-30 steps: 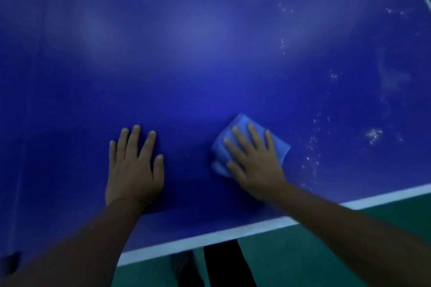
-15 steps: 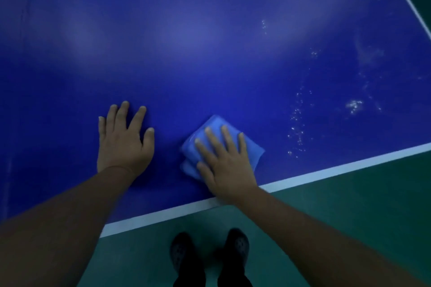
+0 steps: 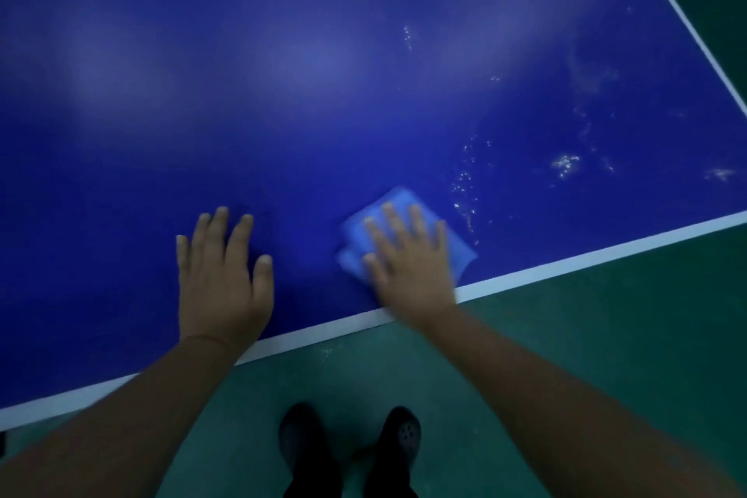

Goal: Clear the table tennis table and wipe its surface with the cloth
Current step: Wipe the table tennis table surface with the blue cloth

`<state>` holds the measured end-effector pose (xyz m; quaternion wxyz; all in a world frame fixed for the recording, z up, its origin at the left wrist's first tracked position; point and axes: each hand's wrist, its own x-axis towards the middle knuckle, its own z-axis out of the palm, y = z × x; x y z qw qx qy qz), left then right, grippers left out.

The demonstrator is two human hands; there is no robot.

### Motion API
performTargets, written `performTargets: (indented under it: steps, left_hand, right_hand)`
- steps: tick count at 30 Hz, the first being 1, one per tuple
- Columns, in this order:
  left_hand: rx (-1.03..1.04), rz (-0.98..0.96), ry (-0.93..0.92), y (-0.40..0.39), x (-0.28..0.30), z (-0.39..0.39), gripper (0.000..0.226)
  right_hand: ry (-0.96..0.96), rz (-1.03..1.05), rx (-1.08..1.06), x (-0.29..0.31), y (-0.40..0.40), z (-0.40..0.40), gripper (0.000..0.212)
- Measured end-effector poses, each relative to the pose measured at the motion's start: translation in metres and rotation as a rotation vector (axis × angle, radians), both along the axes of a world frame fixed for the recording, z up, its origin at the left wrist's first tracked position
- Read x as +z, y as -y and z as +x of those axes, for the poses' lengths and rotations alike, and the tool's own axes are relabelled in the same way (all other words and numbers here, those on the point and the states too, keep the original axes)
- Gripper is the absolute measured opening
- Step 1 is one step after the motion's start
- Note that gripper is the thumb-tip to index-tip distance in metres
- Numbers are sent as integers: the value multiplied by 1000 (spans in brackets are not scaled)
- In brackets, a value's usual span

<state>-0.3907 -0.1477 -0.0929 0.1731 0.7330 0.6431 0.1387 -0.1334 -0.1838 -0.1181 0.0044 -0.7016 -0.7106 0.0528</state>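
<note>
- A folded light-blue cloth (image 3: pixel 408 232) lies flat on the dark-blue table tennis table (image 3: pixel 323 113), close to the near white edge line (image 3: pixel 586 261) and a little right of centre.
- The right hand (image 3: pixel 408 259) lies on top of the cloth, palm down with fingers straight and slightly fanned, pressing it to the surface. The cloth and fingers look blurred.
- The left hand (image 3: pixel 222 275) rests flat on bare table well to the left of the cloth, fingers straight and spread, wrist at the edge line, holding nothing.
- Just right of the cloth, a trail of pale specks (image 3: pixel 467 182) runs away from the edge; more patches (image 3: pixel 566 165) lie further right, towards the far side line.
- No loose items show on the visible table, so wiping looks to be the step in hand.
- Below the table edge are green floor (image 3: pixel 586 336) and two dark shoes (image 3: pixel 400 437).
- Risks, as a judgement: a flat palm could let the cloth slip or unfold; working this near the edge could sweep specks onto the floor or carry the cloth off the table; a short stroke would leave the right-hand patches.
</note>
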Motion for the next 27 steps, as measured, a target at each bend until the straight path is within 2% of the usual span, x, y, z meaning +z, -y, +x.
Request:
performTargets:
  steps: [2,4,6,8,10,12,13,14,15,17,19,21,23,25,27]
  left_hand:
    - [-42,-5,-83,10,-8,11,68]
    - [-52,-13,-148,12,-15,14,70]
    - [-32,-22,-167,10,-17,15,70]
    - [-18,-32,-175,10,-16,17,69]
    - [-10,-50,-180,11,-16,17,69]
    - [-8,-59,-185,11,-16,17,69]
    - [-8,-60,-188,11,-16,16,69]
    - [-9,-59,-189,11,-16,16,69]
    - [-9,-58,-189,10,-17,16,68]
    - [-16,-57,-187,10,-17,16,68]
    - [-21,-54,-192,11,-17,15,67]
    - [-18,-50,-196,10,-18,15,67]
    - [-16,-49,-201,10,-18,16,67]
    - [-16,-45,-207,10,-18,16,66]
    - [-14,-44,-216,10,-18,15,66]
  right_hand:
    - [85,2,-321,0,-1,76,60]
    - [22,-96,-674,11,0,135,59]
    - [-61,-94,-904,19,-4,143,58]
    - [-58,-66,-916,17,-15,103,58]
    - [-59,24,-635,11,-15,45,57]
    - [-22,-10,-200,4,-1,13,58]
    - [-2,-41,-91,3,2,21,58]
    - [7,-45,-90,3,3,42,59]
    - [30,-26,-196,3,4,70,59]
    - [60,-43,-563,7,9,128,59]
    - [-42,-97,-915,16,16,159,57]
    - [-38,-77,-1026,16,13,141,58]
    - [-23,-28,-824,11,8,92,57]
    - [-19,-6,-389,5,12,45,58]
    - [6,-66,-46,2,13,45,60]
